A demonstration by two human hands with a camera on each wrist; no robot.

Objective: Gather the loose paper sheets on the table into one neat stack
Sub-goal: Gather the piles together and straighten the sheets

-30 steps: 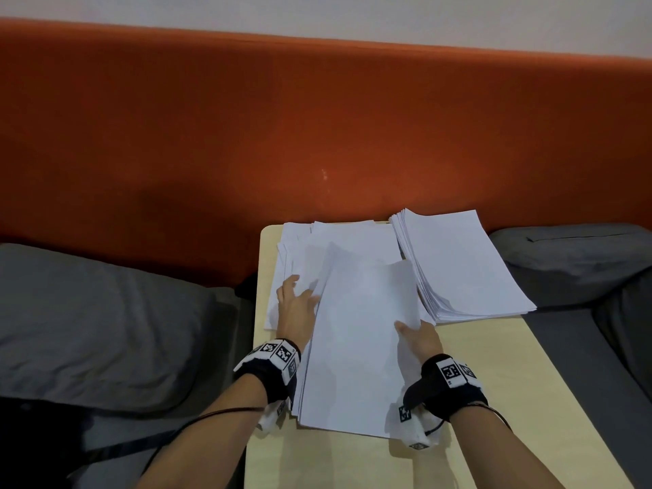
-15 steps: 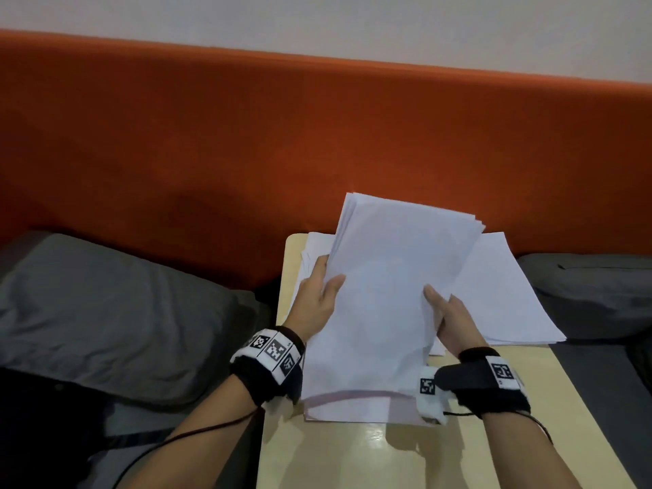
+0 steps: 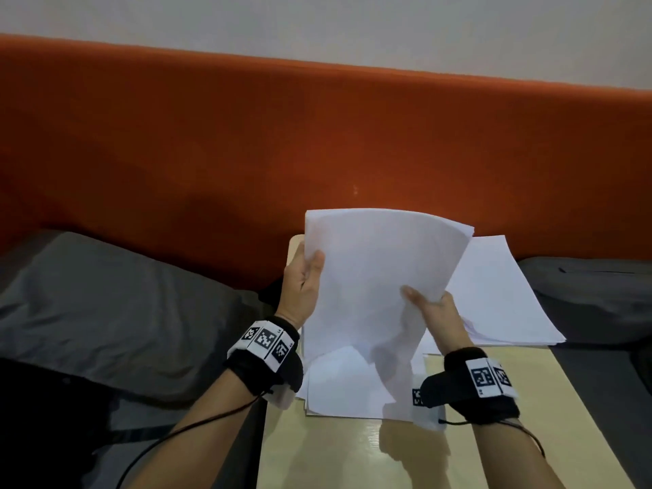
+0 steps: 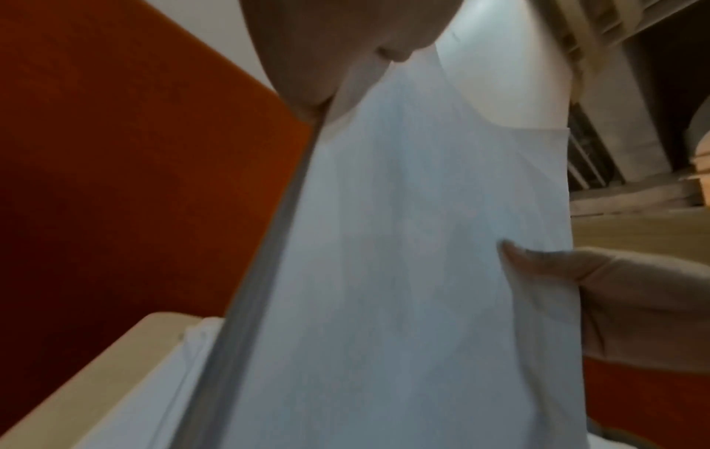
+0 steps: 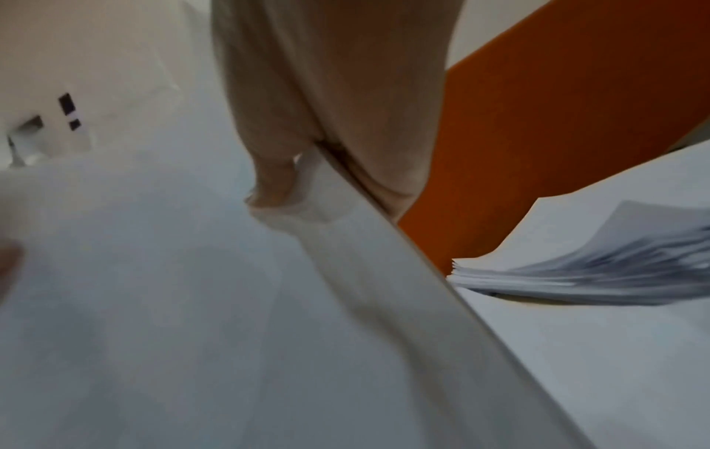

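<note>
1. The left hand grips the left edge of a bundle of white paper sheets, with the thumb on the front face and the fingers hidden behind the sheets.
2. The right hand pinches the right edge of the same bundle, lower than the left hand's grip; its thumb presses on the front face.
3. The bundle stands almost upright between the two hands and bends a little at its top, above both grips.
4. Below the grips, the lower edge of the bundle meets more loose white sheets that lie on the small light wooden table.
5. To the right of the right hand, a thick flat stack of white paper lies on the table, just beside the held bundle.
6. Beyond the hands is an orange upholstered backrest. A grey cushion lies to the left of the left hand.
</note>
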